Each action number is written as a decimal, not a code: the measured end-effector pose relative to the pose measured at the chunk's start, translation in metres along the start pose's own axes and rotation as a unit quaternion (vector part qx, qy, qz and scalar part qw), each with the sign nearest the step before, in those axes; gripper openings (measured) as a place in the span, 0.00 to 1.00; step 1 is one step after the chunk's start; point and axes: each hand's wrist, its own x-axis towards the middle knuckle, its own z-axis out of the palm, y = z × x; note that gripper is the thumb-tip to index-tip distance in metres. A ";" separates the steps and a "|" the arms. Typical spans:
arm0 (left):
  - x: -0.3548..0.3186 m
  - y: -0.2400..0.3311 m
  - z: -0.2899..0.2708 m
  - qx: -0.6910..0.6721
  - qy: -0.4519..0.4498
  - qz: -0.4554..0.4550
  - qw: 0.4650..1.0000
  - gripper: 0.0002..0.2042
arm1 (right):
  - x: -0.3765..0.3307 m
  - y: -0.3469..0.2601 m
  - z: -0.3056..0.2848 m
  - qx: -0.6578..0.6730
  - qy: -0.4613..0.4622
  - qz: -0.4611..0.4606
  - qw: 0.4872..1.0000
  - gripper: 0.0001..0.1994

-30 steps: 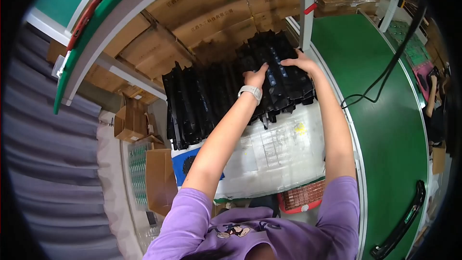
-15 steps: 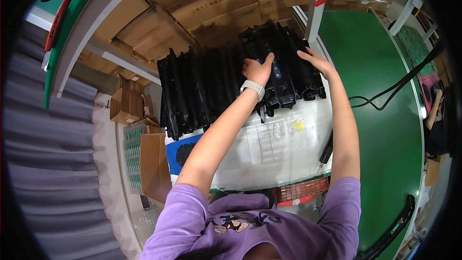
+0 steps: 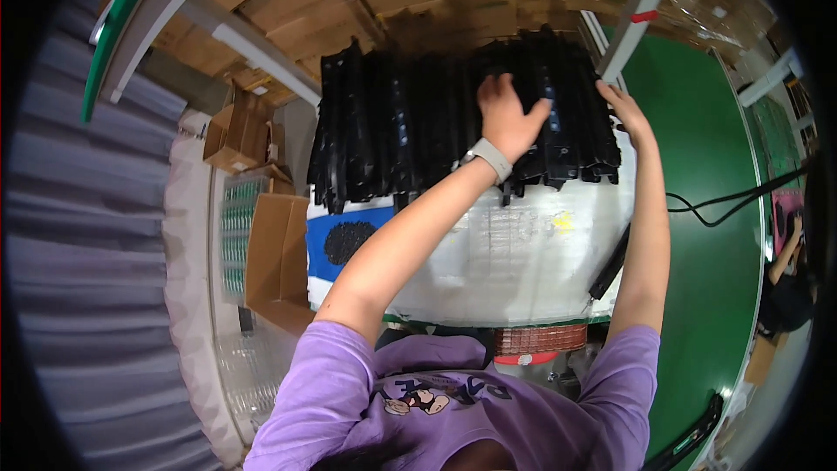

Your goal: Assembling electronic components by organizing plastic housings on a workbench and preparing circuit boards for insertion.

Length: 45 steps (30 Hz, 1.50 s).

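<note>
A row of long black plastic parts (image 3: 427, 122) stands packed side by side along the far part of the white-covered worktop (image 3: 488, 270). My left hand (image 3: 510, 118) lies over the right half of the row, fingers spread and thumb pointing right toward a part with small bluish spots (image 3: 549, 96). At the row's right end, my right hand (image 3: 629, 115) has its fingers stretched out against the outermost part. Neither hand is closed round a part. The undersides of the parts are hidden.
Brown cartons (image 3: 445, 0) stack up behind the row. A green bench (image 3: 706, 279) runs along the right, with a black cable (image 3: 697, 214) on it. A white-grey post (image 3: 641, 22) rises behind my right hand. Open cardboard boxes (image 3: 279, 253) stand at left. Another person's arm (image 3: 785, 257) shows far right.
My left hand has opened its fingers over the row. The right-end parts now stand closer together, with my right hand still beside them. The whole view has shifted slightly.
</note>
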 end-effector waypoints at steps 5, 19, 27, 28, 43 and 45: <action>-0.056 0.036 -0.080 -0.178 -0.099 0.076 0.976 0.22 | 0.043 0.070 -0.011 0.527 -0.388 0.395 0.644 0.38; -0.305 -0.150 -0.348 -0.098 -0.071 -0.091 0.988 0.07 | 0.353 0.242 -0.171 0.789 -0.315 0.472 0.234 0.15; -0.471 -0.349 -0.459 -0.239 0.107 -0.379 0.888 0.05 | 0.590 0.228 -0.442 0.923 -0.306 0.231 0.001 0.15; -0.492 -0.371 -0.465 -0.215 0.115 -0.404 0.882 0.05 | 0.608 0.214 -0.477 0.927 -0.324 0.183 -0.038 0.16; -0.571 -0.631 -0.418 0.004 -0.290 -0.493 0.820 0.12 | 0.629 -0.002 -0.816 0.776 -0.603 0.011 -0.185 0.19; -0.572 -0.687 -0.406 0.068 -0.295 -0.509 0.806 0.14 | 0.620 -0.059 -0.853 0.754 -0.635 0.045 -0.162 0.22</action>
